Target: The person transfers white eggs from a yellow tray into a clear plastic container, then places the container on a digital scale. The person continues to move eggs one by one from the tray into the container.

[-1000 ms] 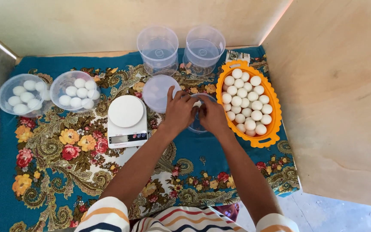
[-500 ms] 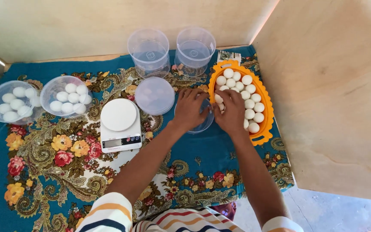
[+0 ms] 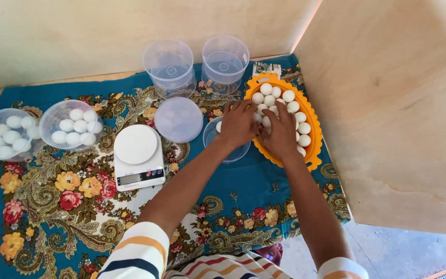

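We look down on a desk spread with a blue flowered cloth (image 3: 78, 206), walled in by pale wooden boards. Both of our hands reach into an orange oval basket (image 3: 313, 147) filled with small white eggs (image 3: 288, 95), at the right of the cloth. Our left hand (image 3: 239, 124) lies over the basket's left rim, fingers spread above the eggs; our right hand (image 3: 281, 133) rests just beside it, palm down on the pile. Each grip curls over the eggs, but we cannot tell whether either has closed on one, since the fingers hide what lies beneath.

Just left of the basket, partly under our left wrist, sits a clear open tub (image 3: 218, 142) with one white egg (image 3: 219, 126) showing near its edge. Beside that tub lies a round clear lid (image 3: 178, 119), and a white kitchen scale (image 3: 136, 155) stands further left. Two empty clear tubs (image 3: 170, 67) stand upright at the back. At the far left, two more tubs (image 3: 73, 124) each hold a batch of eggs.

We judge the risks to be these: the hands are crowded together, so one could knock eggs out of the other's grip or over the basket's low rim. A squeeze too firm could crack a shell. The left forearm crosses the open tub and might tip it.
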